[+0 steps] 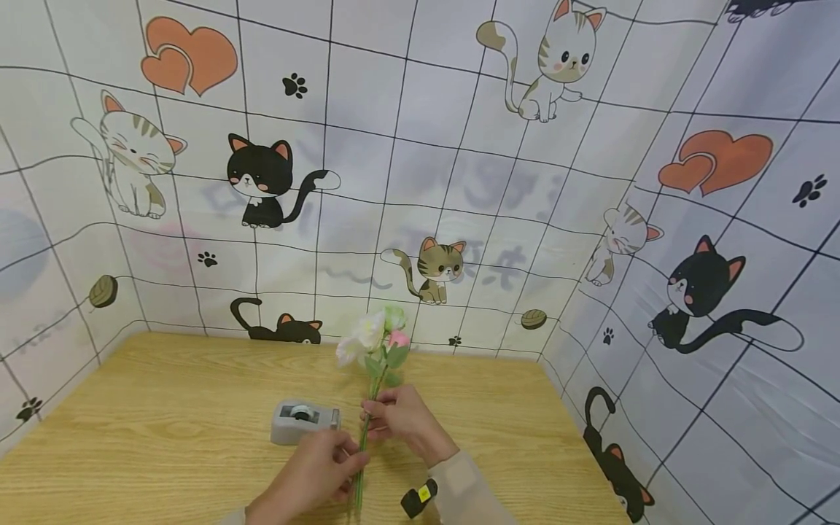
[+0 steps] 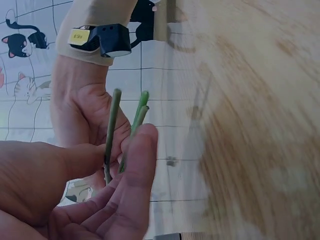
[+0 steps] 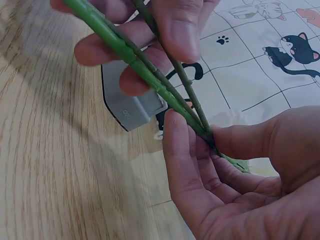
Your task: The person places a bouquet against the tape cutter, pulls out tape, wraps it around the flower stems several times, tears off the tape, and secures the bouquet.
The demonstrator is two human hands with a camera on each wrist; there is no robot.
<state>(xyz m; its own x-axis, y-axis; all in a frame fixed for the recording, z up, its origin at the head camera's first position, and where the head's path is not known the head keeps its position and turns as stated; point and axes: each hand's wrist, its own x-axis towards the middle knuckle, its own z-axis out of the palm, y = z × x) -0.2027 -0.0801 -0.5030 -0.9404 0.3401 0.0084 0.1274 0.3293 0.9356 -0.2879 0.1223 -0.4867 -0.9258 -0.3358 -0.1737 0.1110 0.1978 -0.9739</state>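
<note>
A small bunch of artificial-looking flowers (image 1: pixel 359 337), white with one pink bloom and green leaves, leans away over the table, its heads toward the back wall. Thumb and fingers of my right hand (image 1: pixel 408 421) pinch the stems (image 3: pixel 150 80) just below the leaves. Lower down, my left hand (image 1: pixel 313 465) holds the same stems between thumb and fingers. Three cut stem ends (image 2: pixel 114 112) point up past the left fingers in the left wrist view; one stands a little apart from the other two. In the right wrist view the stems converge at the right thumb and fingertips.
A grey tape dispenser (image 1: pixel 284 430) sits on the wooden table (image 1: pixel 184 397), just beyond my left hand. A black wrist device (image 1: pixel 418 499) with a yellow label is strapped at my right sleeve (image 1: pixel 469 485). Cat-printed white sheeting (image 1: pixel 367 182) encloses the table's back and sides.
</note>
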